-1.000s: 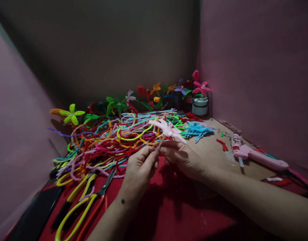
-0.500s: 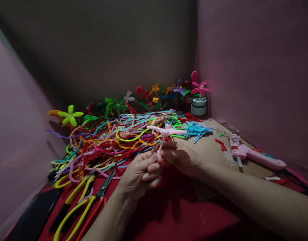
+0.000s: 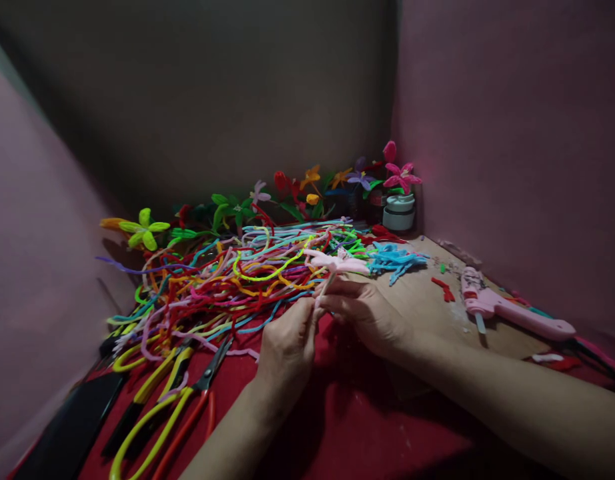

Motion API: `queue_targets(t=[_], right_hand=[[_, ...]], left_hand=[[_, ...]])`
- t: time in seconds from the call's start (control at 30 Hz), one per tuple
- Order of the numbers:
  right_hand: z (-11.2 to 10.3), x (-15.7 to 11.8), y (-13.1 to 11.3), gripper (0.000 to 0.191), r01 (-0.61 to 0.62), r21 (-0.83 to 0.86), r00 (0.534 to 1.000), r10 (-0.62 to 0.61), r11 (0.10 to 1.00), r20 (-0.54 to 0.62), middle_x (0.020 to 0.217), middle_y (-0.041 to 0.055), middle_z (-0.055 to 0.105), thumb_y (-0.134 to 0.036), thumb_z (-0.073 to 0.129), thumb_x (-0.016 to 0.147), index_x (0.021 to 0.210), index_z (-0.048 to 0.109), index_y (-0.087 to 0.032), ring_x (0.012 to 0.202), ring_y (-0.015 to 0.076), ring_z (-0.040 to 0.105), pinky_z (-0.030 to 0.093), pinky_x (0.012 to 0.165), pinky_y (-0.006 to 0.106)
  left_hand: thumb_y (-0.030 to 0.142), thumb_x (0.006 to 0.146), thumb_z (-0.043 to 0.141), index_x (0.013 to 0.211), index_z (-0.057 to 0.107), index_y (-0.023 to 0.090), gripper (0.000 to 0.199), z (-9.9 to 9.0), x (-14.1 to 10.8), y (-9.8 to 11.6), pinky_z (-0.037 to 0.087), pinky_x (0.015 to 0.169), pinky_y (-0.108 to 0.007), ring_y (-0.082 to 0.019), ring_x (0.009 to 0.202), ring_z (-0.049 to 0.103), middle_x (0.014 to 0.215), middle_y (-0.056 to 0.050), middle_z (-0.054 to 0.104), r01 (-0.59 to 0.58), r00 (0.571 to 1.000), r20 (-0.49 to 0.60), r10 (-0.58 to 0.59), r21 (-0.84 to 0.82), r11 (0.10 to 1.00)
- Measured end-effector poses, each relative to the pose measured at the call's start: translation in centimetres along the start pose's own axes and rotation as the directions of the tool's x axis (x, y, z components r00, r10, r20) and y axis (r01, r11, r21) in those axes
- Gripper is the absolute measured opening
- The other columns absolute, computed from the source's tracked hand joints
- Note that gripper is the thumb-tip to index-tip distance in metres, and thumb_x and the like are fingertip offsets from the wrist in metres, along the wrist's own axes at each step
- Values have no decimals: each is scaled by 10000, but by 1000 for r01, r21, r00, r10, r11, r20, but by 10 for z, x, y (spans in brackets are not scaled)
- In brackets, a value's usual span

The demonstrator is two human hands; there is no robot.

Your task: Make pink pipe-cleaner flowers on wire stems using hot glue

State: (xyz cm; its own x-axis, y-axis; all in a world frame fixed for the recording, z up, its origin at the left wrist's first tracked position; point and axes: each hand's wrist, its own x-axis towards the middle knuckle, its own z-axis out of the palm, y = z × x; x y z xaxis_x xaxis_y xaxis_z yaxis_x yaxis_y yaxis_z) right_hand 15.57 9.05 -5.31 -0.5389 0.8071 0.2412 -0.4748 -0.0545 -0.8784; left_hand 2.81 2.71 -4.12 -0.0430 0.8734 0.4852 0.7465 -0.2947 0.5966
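Note:
A pale pink pipe-cleaner flower (image 3: 340,262) stands up on a thin stem in the middle of the view. My left hand (image 3: 290,340) is closed, its fingers wrapped round the lower stem. Just above and to the right, my right hand (image 3: 360,310) pinches the same stem below the petals. The fingertips of both hands nearly meet. Behind the flower lies a tangled heap of coloured pipe cleaners (image 3: 222,280), with a blue bunch (image 3: 395,260) to its right.
Scissors (image 3: 206,380), yellow-handled pliers (image 3: 150,390) and a black flat object (image 3: 72,420) lie at the left. A pink glue gun (image 3: 517,313) rests on the board (image 3: 417,300) at the right. Finished flowers (image 3: 145,230) line the back, near a grey-green container (image 3: 398,213).
My left hand has turned, with its fingers now folded out of sight behind its back. The flower has tilted slightly and shifted a little right, and the whole view has shifted slightly.

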Motion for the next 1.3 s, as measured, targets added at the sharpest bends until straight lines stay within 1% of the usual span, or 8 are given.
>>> queue_targets(t=[0.07, 0.13, 0.27, 0.47, 0.6, 0.83, 1.13, 1.3], right_hand=[[0, 0, 0, 87, -21, -11, 1000, 21, 1000, -10, 611, -31, 498, -229, 662, 707, 716, 666, -143, 547, 69, 334, 240, 530, 243], [-1, 1, 1, 129, -47, 0, 999, 47, 999, -15, 622, -28, 501, -262, 672, 701, 751, 668, -143, 534, 66, 323, 225, 515, 243], [-2, 0, 0, 204, -90, -24, 995, 90, 996, 41, 609, -22, 501, -321, 666, 706, 805, 662, -143, 529, 72, 326, 230, 512, 246], [-2, 1, -7, 185, -1, -149, 993, 19, 989, 119, 627, -28, 473, -329, 630, 738, 730, 634, -145, 544, 68, 333, 252, 515, 236], [-3, 1, -7, 184, -13, -150, 990, 34, 989, 136, 639, -26, 485, -327, 616, 749, 726, 625, -144, 541, 64, 337, 253, 513, 230], [-1, 3, -6, 146, -38, -83, 993, 47, 996, 113, 640, -25, 521, -288, 627, 744, 697, 613, -151, 553, 70, 383, 295, 546, 230], [3, 3, -10, 112, 11, -81, 987, 2, 997, 160, 718, -6, 577, -251, 616, 748, 682, 637, -163, 687, 109, 496, 392, 719, 269], [6, 2, -11, 153, 107, -90, 987, -94, 990, 133, 683, -6, 569, -251, 597, 761, 625, 628, -188, 791, 148, 529, 387, 837, 316]], left_hand=[[282, 846, 436, 685, 539, 172, 221, -1, 0, -1, 322, 485, -192, -68, 470, 405, 552, 36, 460, 56, 998, 20, -55, -68, 996], [336, 846, 446, 673, 525, 172, 251, -3, 2, 1, 300, 439, -185, -61, 431, 371, 517, 49, 430, 196, 979, 95, -178, -231, 953], [385, 819, 495, 643, 487, 164, 282, -9, 7, 6, 244, 372, -181, -43, 367, 328, 474, 63, 417, 436, 898, 294, -326, -503, 747], [347, 809, 541, 677, 487, 151, 243, -12, 10, 4, 188, 348, -158, -11, 327, 277, 454, 74, 417, 560, 828, 472, -301, -694, 452], [320, 815, 541, 710, 493, 152, 204, -12, 10, 2, 155, 340, -150, -2, 313, 223, 442, 87, 382, 608, 793, 551, -259, -736, 298], [296, 819, 537, 707, 516, 143, 191, -12, 8, 1, 159, 342, -152, -4, 317, 185, 427, 86, 355, 639, 767, 595, -241, -742, 203], [297, 813, 543, 715, 537, 141, 184, -11, 8, -8, 163, 316, -138, -5, 314, 127, 418, 97, 309, 667, 743, 649, -165, -740, 92], [314, 796, 561, 702, 521, 142, 201, -14, 9, -7, 157, 317, -134, -3, 319, 127, 425, 97, 317, 702, 712, 683, -164, -702, 124]])
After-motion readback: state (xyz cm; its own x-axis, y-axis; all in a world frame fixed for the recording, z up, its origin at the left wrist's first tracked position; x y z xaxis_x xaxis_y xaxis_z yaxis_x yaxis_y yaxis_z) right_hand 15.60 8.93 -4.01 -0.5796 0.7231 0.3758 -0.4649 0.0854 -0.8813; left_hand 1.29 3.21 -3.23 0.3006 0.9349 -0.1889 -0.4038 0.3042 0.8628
